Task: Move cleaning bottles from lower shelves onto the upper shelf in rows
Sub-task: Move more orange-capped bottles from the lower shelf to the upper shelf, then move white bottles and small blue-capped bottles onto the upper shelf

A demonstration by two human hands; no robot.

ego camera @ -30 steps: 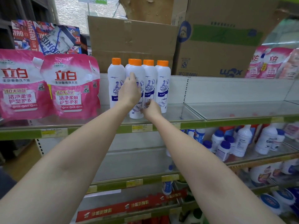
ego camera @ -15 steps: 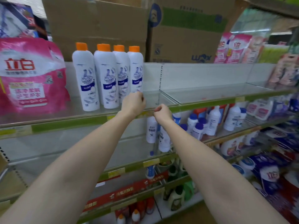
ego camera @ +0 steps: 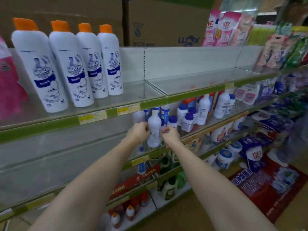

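On the second shelf, below the upper shelf, a white bottle stands upright between both hands. Left hand rests against its left side, fingers curled; grip on the bottle cannot be confirmed. Right hand sits just beside its right side, fingers loosely curled, holding nothing visible. Four orange-capped bottles stand in a row on the upper shelf
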